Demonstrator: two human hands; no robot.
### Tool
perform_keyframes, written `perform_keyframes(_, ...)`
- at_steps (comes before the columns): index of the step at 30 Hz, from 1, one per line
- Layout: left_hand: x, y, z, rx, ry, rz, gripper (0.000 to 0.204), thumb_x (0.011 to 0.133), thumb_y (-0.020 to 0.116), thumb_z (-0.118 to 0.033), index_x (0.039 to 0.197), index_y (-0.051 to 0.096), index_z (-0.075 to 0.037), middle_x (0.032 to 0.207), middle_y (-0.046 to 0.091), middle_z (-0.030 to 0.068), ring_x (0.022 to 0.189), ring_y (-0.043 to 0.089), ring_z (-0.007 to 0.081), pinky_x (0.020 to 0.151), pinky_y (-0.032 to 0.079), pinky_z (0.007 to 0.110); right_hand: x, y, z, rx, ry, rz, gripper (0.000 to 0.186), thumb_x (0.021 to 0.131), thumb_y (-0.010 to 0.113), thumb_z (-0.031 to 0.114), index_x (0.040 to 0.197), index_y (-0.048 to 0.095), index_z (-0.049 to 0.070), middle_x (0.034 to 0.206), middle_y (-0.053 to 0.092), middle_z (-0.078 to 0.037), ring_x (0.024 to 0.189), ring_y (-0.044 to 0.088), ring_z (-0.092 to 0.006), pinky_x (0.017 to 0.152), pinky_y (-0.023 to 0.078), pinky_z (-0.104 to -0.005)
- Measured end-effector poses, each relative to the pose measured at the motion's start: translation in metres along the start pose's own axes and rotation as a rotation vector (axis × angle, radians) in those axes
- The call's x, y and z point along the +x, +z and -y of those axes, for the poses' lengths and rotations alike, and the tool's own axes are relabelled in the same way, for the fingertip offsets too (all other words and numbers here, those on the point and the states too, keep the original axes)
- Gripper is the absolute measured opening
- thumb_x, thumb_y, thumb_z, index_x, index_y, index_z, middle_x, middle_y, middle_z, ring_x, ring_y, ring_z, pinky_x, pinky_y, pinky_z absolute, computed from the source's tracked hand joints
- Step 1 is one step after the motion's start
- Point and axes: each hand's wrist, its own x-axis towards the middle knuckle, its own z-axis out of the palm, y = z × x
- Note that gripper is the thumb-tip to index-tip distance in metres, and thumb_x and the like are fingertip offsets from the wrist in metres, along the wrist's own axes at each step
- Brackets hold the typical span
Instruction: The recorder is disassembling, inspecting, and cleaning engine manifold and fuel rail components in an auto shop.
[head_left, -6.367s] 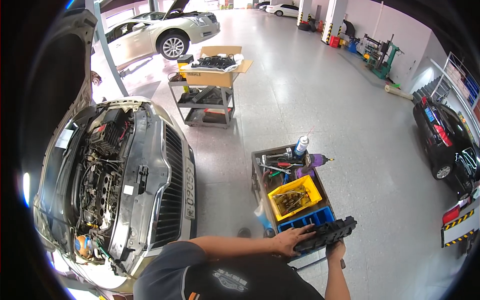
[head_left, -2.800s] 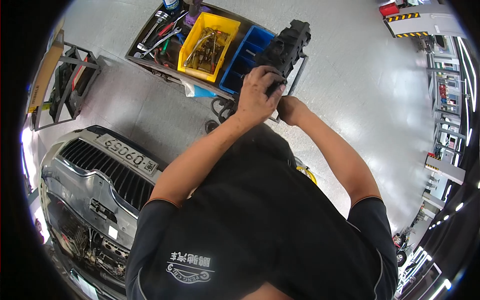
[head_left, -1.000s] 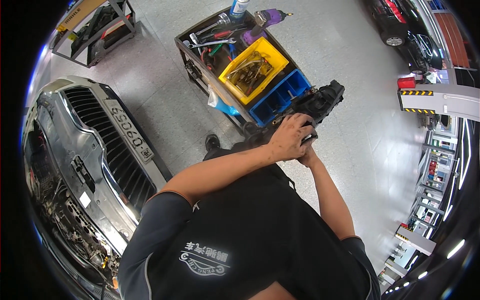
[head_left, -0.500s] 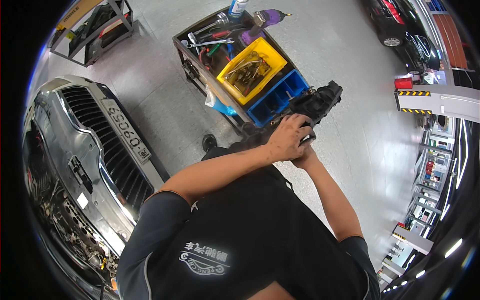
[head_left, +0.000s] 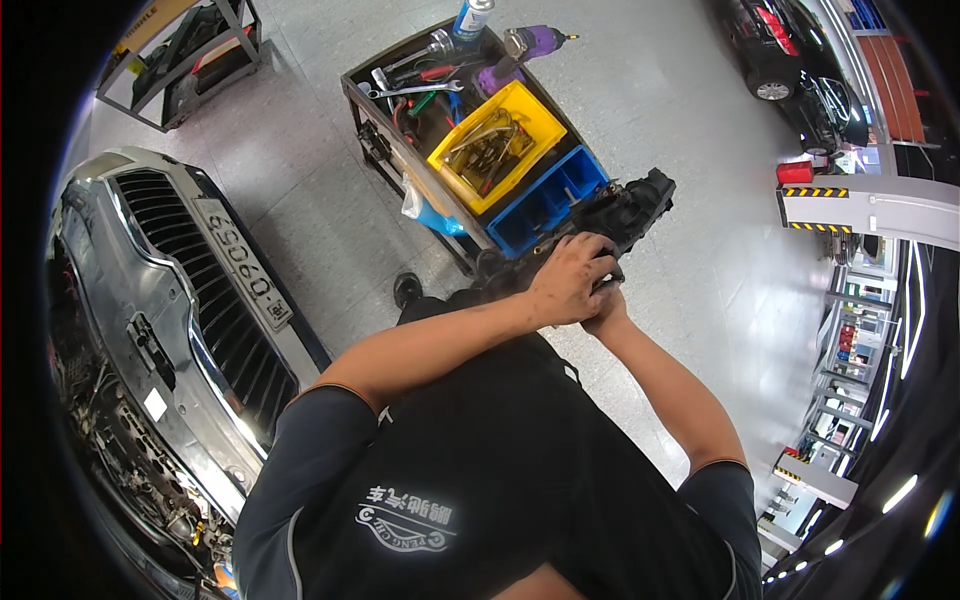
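Our left hand point(head_left: 570, 280) is curling its fingers over the near edge of a black moulded part point(head_left: 624, 212), closing snugly around it, while our right hand point(head_left: 605, 312) is tucking in just beneath, so hidden that we are unable to tell how far it is closing. Against the wider spacing of a few seconds ago, we are now bringing both hands together at one spot, and over the last half second they are hardly shifting; to our judgement, we are steadying or handling the part in place, not carrying it. It is lying slantwise at the near end of the cart point(head_left: 420, 185), overlapping the divided blue bin point(head_left: 543, 200) in our view; whether it is resting there, we are not seeing. Its surface is looking dark, lumpy and irregular beside the bin's smooth, straight-walled plastic compartments. The yellow bin point(head_left: 545, 120) is holding a jumble of dull brassy metal pieces point(head_left: 485, 150), and farther off a shiny slim spanner point(head_left: 425, 90) is lying near an upright spray can point(head_left: 472, 20) and a purple power tool point(head_left: 543, 41).
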Motion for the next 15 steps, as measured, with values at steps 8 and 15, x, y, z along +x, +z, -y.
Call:
perform_keyframes(8, -0.001, 0.003, 0.004, -0.064, 0.000, -0.013, 0.018, 0.079, 0.068, -0.015, 0.095, 0.067, -0.007, 0.111, 0.057, 0.0081, 0.112, 0.051, 0.0281, 0.098, 0.038, 0.042, 0.008, -0.016, -0.006, 0.104, -0.084, 0.170, 0.058, 0.090, 0.059, 0.024, 0.141, 0.039, 0.004, 0.147, 0.037, -0.018, 0.141, 0.028, -0.0274, 0.116, 0.026, -0.0401)
perform_keyframes(15, 0.001, 0.005, 0.006, -0.069, 0.006, -0.024, 0.018, 0.078, 0.068, -0.014, 0.095, 0.067, -0.007, 0.111, 0.058, 0.0082, 0.113, 0.051, 0.0282, 0.099, 0.038, 0.042, 0.007, 0.037, -0.013, 0.973, -0.195, -0.323, 0.051, 0.087, 0.061, 0.027, 0.132, 0.049, 0.007, 0.128, 0.055, -0.016, 0.112, 0.061, -0.0265, 0.095, 0.051, -0.0385)
